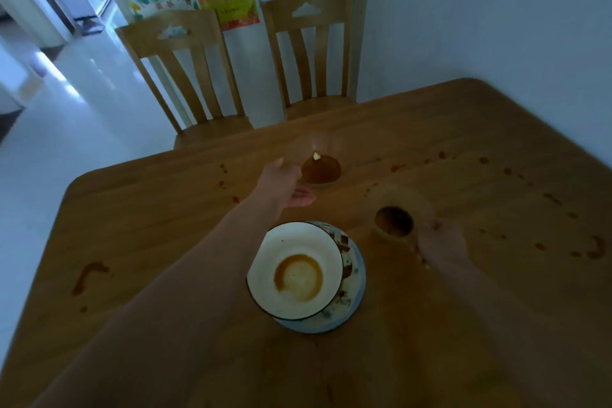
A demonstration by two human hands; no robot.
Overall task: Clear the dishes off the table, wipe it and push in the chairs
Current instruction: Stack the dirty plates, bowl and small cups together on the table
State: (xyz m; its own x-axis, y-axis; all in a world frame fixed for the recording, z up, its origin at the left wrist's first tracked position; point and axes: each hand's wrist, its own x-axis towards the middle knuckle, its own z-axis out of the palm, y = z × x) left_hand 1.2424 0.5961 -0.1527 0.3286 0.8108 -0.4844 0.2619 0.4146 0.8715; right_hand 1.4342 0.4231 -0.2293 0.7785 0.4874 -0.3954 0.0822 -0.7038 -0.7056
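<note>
Holding 2 glasses over the stained table.
Left hand is gripping the far glass; right hand is gripping the near glass, both well inside the edges.

Stained bowl upon plate

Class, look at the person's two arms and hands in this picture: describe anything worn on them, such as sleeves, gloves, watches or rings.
Both forearms are bare; no sleeve shows in the frame. The left hand and the right hand wear no gloves. No watch, bracelet or ring is visible, though the picture is dim and blurred, so small items could be missed.
</note>
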